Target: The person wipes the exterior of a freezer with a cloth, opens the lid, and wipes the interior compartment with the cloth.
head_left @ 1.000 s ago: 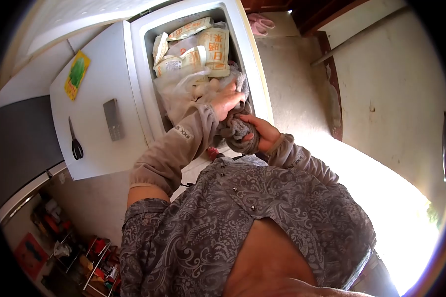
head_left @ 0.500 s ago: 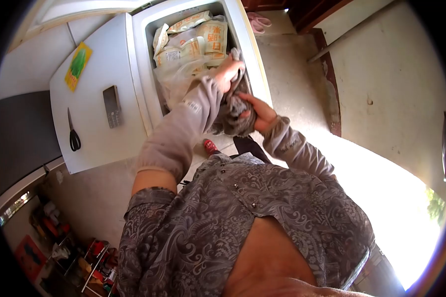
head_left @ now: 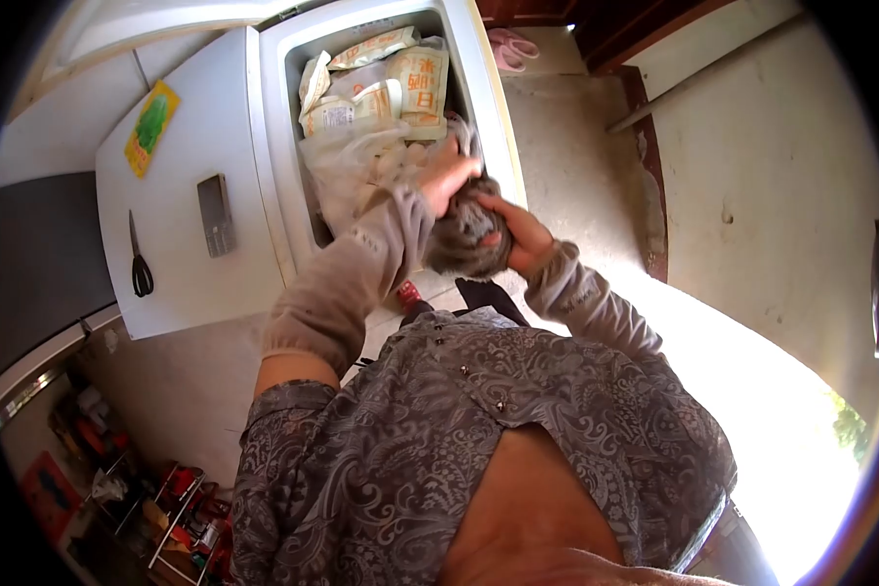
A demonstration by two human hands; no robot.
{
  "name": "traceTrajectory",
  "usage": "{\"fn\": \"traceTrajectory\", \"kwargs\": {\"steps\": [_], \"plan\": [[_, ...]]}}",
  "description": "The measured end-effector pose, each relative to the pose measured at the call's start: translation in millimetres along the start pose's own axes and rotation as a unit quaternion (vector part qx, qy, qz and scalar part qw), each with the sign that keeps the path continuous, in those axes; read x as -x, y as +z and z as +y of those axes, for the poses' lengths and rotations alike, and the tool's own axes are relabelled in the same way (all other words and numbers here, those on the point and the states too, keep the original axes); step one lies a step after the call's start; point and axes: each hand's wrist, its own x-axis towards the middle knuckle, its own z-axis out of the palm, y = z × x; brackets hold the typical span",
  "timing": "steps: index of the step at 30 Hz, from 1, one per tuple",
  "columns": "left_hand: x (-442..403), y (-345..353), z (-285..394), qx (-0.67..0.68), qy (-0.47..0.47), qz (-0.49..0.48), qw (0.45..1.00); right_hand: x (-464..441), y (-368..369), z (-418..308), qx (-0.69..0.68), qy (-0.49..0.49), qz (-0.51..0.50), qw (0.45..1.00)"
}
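My left hand [head_left: 449,177] reaches over the near right corner of an open white chest freezer [head_left: 498,93]. Its fingers are closed on a crumpled grey-brown cloth [head_left: 467,249], part of which runs up along the inner wall. Lower down, my right hand [head_left: 524,234] grips the bunched part of the same cloth, thumb on top, at the freezer's near edge. Inside, just left of my left hand, lies a clear plastic bag [head_left: 347,168] of pale pieces. Behind it are several cream packets [head_left: 422,83] with orange print.
On the white surface left of the freezer lie black-handled scissors [head_left: 141,264], a keypad phone [head_left: 217,215] and a yellow-green packet [head_left: 151,127]. Pink slippers [head_left: 511,49] sit on the floor behind. A cluttered rack [head_left: 176,523] stands lower left.
My left hand has moved slightly down and left with the cloth. The cloth is bunched more tightly between both hands, and more of the clear bag shows.
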Motion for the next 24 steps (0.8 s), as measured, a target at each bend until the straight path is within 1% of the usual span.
{"fn": "traceTrajectory", "kwargs": {"steps": [1, 2, 4, 6, 7, 8, 10, 12, 13, 14, 15, 16, 17, 18, 19, 20, 22, 23, 24], "plan": [[14.9, 5.6, -3.8, -0.009, 0.017, -0.001, 1.000, 5.5, 9.0, 6.9, 0.007, -0.001, 0.056, 0.998], [21.5, 7.8, -10.8, 0.003, 0.054, -0.016, 0.998, 8.8, 1.3, 9.7, 0.005, 0.015, 0.032, 0.999], [18.2, 8.3, -2.6, -0.008, 0.030, 0.006, 0.999, 2.3, 0.3, 6.7, -0.001, 0.015, 0.025, 1.000], [5.8, 8.8, 22.3, 0.035, 0.019, 0.000, 0.999, -10.1, 7.6, -9.3, 0.024, -0.033, 0.063, 0.997], [-6.1, 7.4, 29.8, 0.065, 0.035, 0.013, 0.997, -14.4, 21.0, -19.4, 0.012, -0.034, 0.059, 0.998], [-36.0, -4.0, 27.1, -0.032, 0.085, 0.048, 0.995, -23.5, 22.4, -27.9, 0.011, -0.040, 0.055, 0.998], [-71.4, -13.6, 36.7, -0.029, 0.124, 0.070, 0.989, -42.8, 22.0, -47.0, 0.005, -0.050, 0.050, 0.997], [-99.1, -26.3, 53.0, -0.108, 0.138, 0.125, 0.977, -67.1, 23.4, -68.4, -0.006, -0.058, 0.024, 0.998], [-142.1, -44.8, 43.6, -0.080, 0.126, 0.109, 0.983, -80.5, 23.4, -78.7, -0.010, -0.065, 0.009, 0.998], [-159.1, -56.8, 48.8, -0.088, 0.151, 0.074, 0.982, -89.0, 24.1, -85.1, -0.016, -0.073, -0.007, 0.997], [-154.1, -52.0, 55.7, -0.085, 0.164, 0.110, 0.977, -90.1, 30.2, -88.6, -0.026, -0.086, 0.007, 0.996], [-136.4, -42.0, 68.9, -0.082, 0.176, 0.147, 0.970, -84.9, 30.6, -87.3, -0.024, -0.072, 0.013, 0.997], [-90.9, -23.2, 85.4, -0.079, 0.167, 0.119, 0.976, -74.9, 30.6, -79.6, -0.022, -0.057, 0.021, 0.998], [-102.9, -34.6, 57.0, -0.061, 0.118, 0.109, 0.985, -65.1, 31.1, -71.7, -0.019, -0.043, 0.026, 0.999], [-115.6, -46.3, 28.1, -0.045, 0.069, 0.101, 0.992, -54.0, 30.1, -61.1, 0.002, -0.049, 0.001, 0.999], [-68.9, -26.6, 41.6, -0.120, 0.128, 0.125, 0.976, -40.8, 34.1, -52.5, 0.024, -0.041, 0.016, 0.999], [-67.5, -36.5, 46.9, -0.077, 0.114, 0.054, 0.989, -29.7, 37.6, -44.5, 0.003, -0.034, 0.032, 0.999], [-68.1, -37.8, 47.6, -0.054, 0.105, 0.017, 0.993, -29.3, 40.1, -48.4, 0.012, -0.051, 0.006, 0.999], [-63.4, -27.6, 72.7, -0.162, 0.150, 0.037, 0.975, -31.8, 43.3, -54.9, 0.022, -0.069, -0.018, 0.997]]}}
